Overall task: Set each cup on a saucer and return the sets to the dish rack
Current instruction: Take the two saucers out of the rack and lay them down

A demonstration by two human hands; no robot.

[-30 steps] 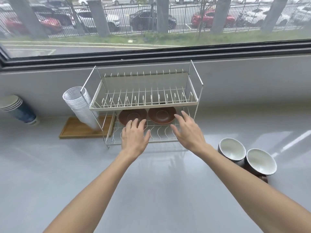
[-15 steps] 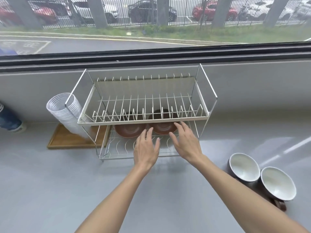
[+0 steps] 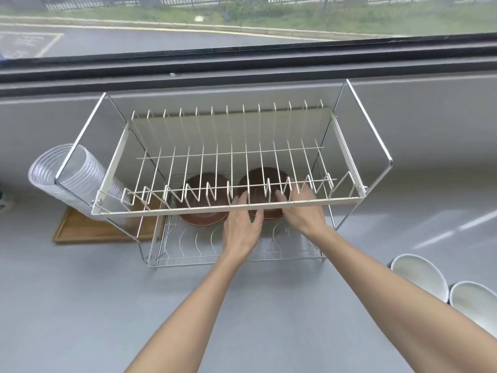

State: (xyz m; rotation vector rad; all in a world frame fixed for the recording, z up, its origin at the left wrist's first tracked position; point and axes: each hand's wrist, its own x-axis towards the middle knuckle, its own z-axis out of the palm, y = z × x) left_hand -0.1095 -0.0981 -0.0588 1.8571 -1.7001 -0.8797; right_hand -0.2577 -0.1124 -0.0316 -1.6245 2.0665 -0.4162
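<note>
A two-tier wire dish rack [image 3: 347,157] stands on the grey counter under the window. Two brown saucers lie on its lower shelf: the left saucer [image 3: 204,205] and the right saucer [image 3: 265,181]. Both my hands reach in under the upper tier. My left hand [image 3: 242,227] is open with fingers spread at the near left edge of the right saucer. My right hand [image 3: 302,208] is open at that saucer's right edge, its fingertips partly hidden behind the upper tier's front bar. Two cups with white insides, one [image 3: 416,277] beside the other [image 3: 474,302], stand at the lower right.
A stack of clear plastic cups [image 3: 78,179] leans at the rack's left end, over a wooden tray [image 3: 99,232]. The window sill and wall run behind the rack. Bare grey counter lies in front of the rack.
Both hands have moved forward under the upper tier, from in front of the lower shelf to either side of the right saucer. The camera has moved closer and tilted down.
</note>
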